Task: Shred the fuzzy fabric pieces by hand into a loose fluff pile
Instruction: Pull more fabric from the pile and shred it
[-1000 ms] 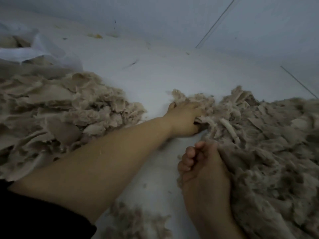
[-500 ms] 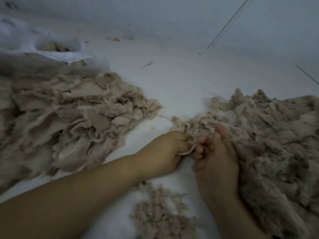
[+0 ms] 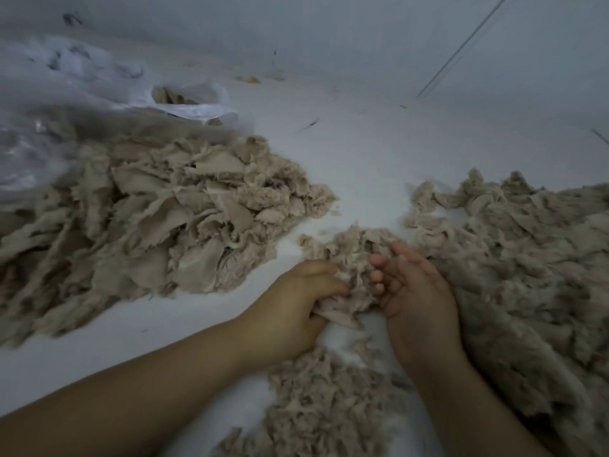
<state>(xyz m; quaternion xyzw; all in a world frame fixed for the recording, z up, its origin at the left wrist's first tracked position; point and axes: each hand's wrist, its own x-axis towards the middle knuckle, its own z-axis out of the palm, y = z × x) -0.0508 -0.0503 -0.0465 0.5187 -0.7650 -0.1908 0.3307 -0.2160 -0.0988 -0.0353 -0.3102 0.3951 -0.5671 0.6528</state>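
A heap of larger beige fuzzy fabric pieces [image 3: 158, 212] lies at the left. A broad pile of shredded beige fluff [image 3: 520, 258] spreads along the right. Between my hands sits a small clump of fabric [image 3: 354, 275]. My left hand [image 3: 296, 308] grips the near end of that clump with curled fingers. My right hand [image 3: 415, 298] holds the clump's right side, its fingers curled in toward the left hand. More loose fluff [image 3: 316, 407] lies below my hands.
A white plastic bag [image 3: 184, 103] with more beige material inside lies at the back left. The work surface [image 3: 356, 153] is white and meets a pale wall [image 3: 329, 34] behind. A few tiny scraps lie near the wall.
Both hands drew back from the right pile's edge toward me, bringing a clump of fabric between them. The view shifted, so more of the bag shows.
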